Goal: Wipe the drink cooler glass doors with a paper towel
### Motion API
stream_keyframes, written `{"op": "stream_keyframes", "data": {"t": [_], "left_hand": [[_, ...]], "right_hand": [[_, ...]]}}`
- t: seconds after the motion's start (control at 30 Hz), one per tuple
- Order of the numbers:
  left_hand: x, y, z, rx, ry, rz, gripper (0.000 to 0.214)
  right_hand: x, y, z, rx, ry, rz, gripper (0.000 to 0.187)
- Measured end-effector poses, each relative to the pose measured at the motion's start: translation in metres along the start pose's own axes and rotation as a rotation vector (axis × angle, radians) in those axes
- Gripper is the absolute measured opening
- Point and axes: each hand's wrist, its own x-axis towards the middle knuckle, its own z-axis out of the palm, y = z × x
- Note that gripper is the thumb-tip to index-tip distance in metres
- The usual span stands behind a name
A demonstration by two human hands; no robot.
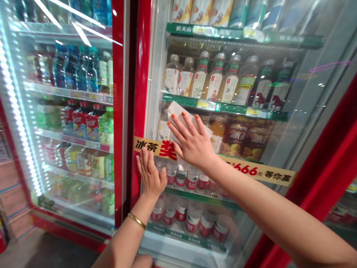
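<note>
My right hand (192, 139) lies flat, fingers spread, on a white cloth (178, 109), pressing it against the glass door (279, 149) of a red drinks fridge. My left hand (150, 173) rests open against the same glass lower down, just left of the right wrist, with a gold bangle (136, 220) on its wrist. Both hands overlap a yellow sticker strip (259, 172) with red and black characters that runs across the door. Behind the glass stand rows of bottles (214, 80) on green shelves.
A second glass-door fridge (72, 111) with lit shelves of bottles stands to the left, divided from this one by a red frame (118, 111). A red edge (329, 163) rises on the right. Grey floor (41, 249) shows at lower left.
</note>
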Motion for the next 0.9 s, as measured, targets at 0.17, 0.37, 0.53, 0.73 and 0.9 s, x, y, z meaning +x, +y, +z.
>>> {"op": "stream_keyframes", "data": {"t": [0.17,0.37,0.53,0.73,0.9], "left_hand": [[-0.004,-0.006,0.002,0.017,-0.020,-0.028,0.081],[-0.003,-0.005,0.001,-0.001,-0.025,-0.028,0.086],[-0.002,-0.009,0.000,-0.058,0.013,-0.010,0.087],[0.003,-0.006,-0.002,-0.090,0.003,0.014,0.083],[0.002,-0.005,0.000,-0.050,-0.022,0.053,0.080]], "right_hand": [[-0.007,-0.038,0.029,0.009,-0.101,-0.305,0.062],[-0.019,-0.007,0.015,0.070,-0.014,-0.198,0.065],[0.022,-0.033,0.020,0.033,0.027,-0.110,0.068],[-0.113,-0.013,0.024,-0.118,-0.019,-0.086,0.066],[-0.153,0.048,-0.005,-0.300,0.249,0.565,0.080]]}}
